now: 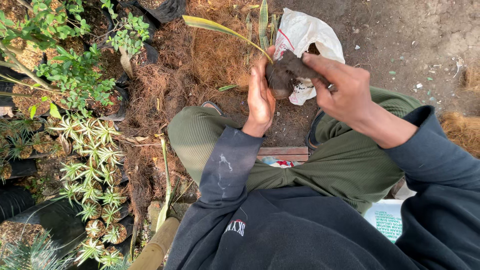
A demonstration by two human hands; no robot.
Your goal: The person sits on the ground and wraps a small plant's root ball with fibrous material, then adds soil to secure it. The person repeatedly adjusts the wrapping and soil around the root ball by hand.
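My left hand (261,97) and my right hand (340,90) together grip a dark clump of roots and soil (286,74) held above my knees. A long yellow-green leaf (220,27) rises from the clump up to the left. My left palm presses the clump's left side; my right fingers wrap over its top and right side. I sit in green trousers and a dark sweatshirt.
A white plastic bag (305,30) lies on the ground behind the clump. Dry brown fibre (200,65) covers the ground ahead. Small potted plants in black bags (95,150) crowd the left side. A low wooden stool edge (282,152) shows between my legs.
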